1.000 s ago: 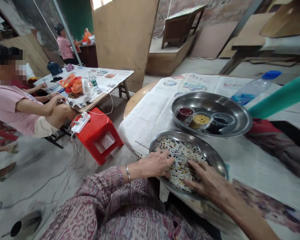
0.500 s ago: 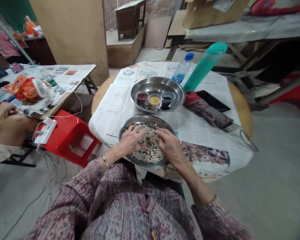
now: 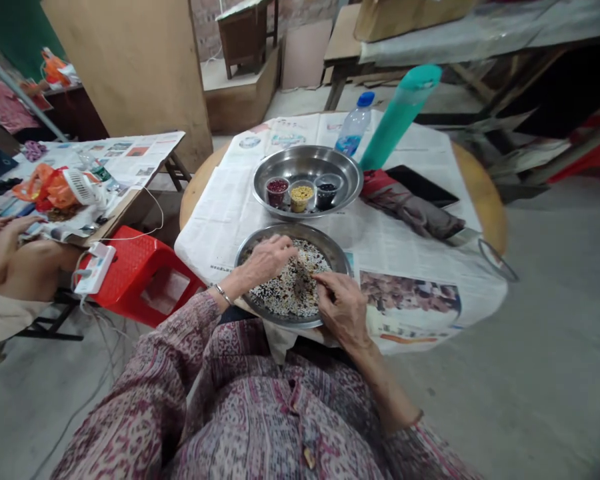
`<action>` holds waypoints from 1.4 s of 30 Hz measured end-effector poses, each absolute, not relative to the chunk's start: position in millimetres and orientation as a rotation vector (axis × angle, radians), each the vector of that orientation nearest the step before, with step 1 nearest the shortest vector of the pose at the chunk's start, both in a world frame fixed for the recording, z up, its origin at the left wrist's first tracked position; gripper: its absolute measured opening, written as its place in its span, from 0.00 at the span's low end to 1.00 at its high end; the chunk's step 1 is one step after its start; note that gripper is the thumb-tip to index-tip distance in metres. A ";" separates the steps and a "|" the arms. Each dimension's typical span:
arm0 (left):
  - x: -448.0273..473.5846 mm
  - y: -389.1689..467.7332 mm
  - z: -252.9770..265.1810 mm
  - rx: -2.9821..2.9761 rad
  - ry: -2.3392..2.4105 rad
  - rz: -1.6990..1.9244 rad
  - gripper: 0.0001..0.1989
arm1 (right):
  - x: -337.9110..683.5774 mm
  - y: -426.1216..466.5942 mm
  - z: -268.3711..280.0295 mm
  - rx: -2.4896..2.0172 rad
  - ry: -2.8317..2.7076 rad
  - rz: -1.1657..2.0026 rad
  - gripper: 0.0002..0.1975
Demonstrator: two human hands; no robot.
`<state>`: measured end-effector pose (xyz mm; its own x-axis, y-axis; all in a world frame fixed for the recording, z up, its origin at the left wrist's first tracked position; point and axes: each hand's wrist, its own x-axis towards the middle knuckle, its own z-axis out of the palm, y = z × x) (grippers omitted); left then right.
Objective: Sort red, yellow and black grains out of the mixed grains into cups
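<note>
Grains (image 3: 280, 300) in the bowl (image 3: 307, 231) beneath the left hand (image 3: 267, 260) and beside the right hand (image 3: 343, 307) I judge light, hard and slippery, best pinched singly, but whether either curled hand pinches any, I cannot tell.

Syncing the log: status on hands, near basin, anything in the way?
Left hand over mixed grains, right hand at their right edge; grip unclear. Near basin holds the grains. Far basin with cups beyond; no visible obstruction.
</note>
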<state>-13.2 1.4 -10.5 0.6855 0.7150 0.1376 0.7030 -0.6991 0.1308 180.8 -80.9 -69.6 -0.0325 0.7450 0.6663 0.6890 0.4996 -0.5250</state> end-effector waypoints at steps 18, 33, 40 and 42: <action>3.4 -42.5 -28.1 2.260 1.325 0.491 0.11 | 172.3 -91.6 -76.3 -1.149 -1.593 0.045 0.06; -22.8 -31.3 8.6 2.741 0.754 0.132 0.17 | 171.9 -93.7 -77.1 -1.253 -1.504 0.153 0.12; -1.5 -26.5 -20.5 2.978 0.747 0.063 0.17 | 173.2 -92.9 -83.0 -1.238 -1.505 0.116 0.11; 6.0 -13.8 -25.0 2.953 0.880 0.159 0.15 | 173.5 -92.7 -84.6 -1.254 -1.511 0.113 0.11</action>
<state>6.0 -13.8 -25.0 0.8322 0.5484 0.0824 0.5426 -0.8359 0.0828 173.5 -92.7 -84.6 0.1780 0.7318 0.6579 0.6257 0.4318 -0.6496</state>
